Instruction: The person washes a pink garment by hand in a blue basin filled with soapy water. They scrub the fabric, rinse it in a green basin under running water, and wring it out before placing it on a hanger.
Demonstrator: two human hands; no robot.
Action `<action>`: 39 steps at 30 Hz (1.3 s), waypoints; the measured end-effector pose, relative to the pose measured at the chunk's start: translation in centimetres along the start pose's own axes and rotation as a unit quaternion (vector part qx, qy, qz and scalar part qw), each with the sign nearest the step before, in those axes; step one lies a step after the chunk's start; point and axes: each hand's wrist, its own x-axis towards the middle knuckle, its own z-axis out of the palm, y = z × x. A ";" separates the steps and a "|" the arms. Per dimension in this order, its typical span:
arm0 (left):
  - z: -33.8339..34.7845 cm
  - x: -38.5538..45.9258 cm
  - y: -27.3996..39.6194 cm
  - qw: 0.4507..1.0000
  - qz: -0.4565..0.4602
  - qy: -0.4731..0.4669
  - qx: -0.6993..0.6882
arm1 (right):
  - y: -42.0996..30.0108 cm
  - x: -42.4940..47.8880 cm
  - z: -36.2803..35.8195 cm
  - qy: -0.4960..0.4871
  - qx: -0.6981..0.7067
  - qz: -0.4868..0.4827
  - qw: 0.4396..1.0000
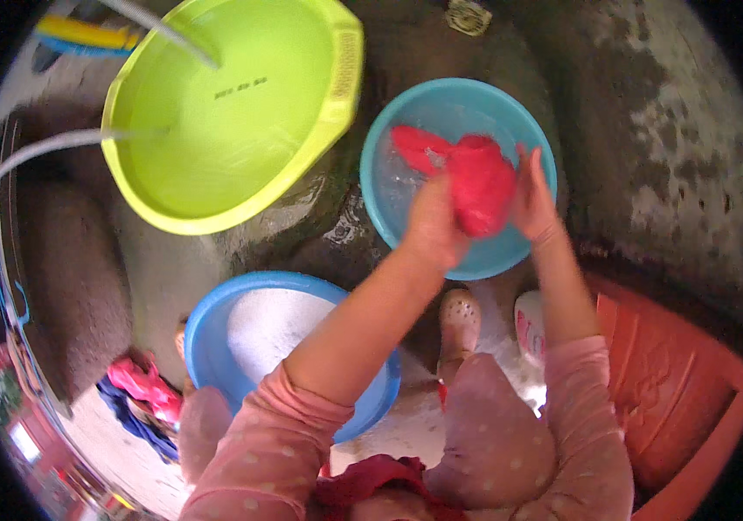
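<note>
A wet red cloth [482,185] is bunched up over the teal basin [377,195], which has water in it. My left hand [433,218] grips the cloth from its left side. Close by the cloth's right edge is my right hand [533,195], fingers extended and slightly apart; blur hides whether the palm touches it. Part of the cloth spreads to the upper left within the basin. Below my left forearm stands a blue basin [199,325] holding white suds [274,325].
A large lime-green tub [349,78] of water stands at upper left, with a grey hose [52,146] reaching its rim. Pink and dark blue clothes [143,391] lie at lower left. A red-orange plastic piece [664,384] is at right. The concrete floor [306,195] looks wet.
</note>
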 end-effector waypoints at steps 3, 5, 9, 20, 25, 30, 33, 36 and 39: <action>1.9 -1.2 -2.5 0.995 -0.065 -0.033 -0.061 | 4.2 0.1 -1.5 -0.103 0.215 0.134 0.962; 1.4 -1.9 -2.7 0.994 -0.069 -0.072 -0.050 | 4.5 -1.4 2.1 -0.162 0.259 0.117 0.945; -0.1 -2.0 -1.1 0.977 -0.094 -0.139 -0.134 | 2.4 -2.8 7.8 -0.209 0.278 0.041 0.937; -2.4 -1.5 3.1 0.987 -0.115 -0.058 -0.096 | 0.8 -2.4 8.5 0.001 -0.202 -0.272 0.941; 0.2 -0.1 3.5 0.990 0.075 -0.100 0.063 | 0.4 -4.0 8.2 -0.046 -0.056 -0.211 0.975; 1.7 0.1 1.7 0.781 0.357 -0.035 0.511 | 0.1 -1.9 7.0 -0.106 -0.017 -0.086 0.990; 2.2 -0.3 0.8 0.562 0.495 -0.061 0.660 | 2.3 -1.2 5.9 -0.033 -0.238 -0.211 0.948; 2.0 -1.8 0.7 0.476 0.471 -0.088 0.737 | 3.8 -0.4 5.7 -0.020 -0.302 -0.212 0.929; 1.4 -2.8 0.9 0.435 0.442 -0.111 0.777 | 4.1 0.3 5.2 -0.043 -0.287 -0.160 0.943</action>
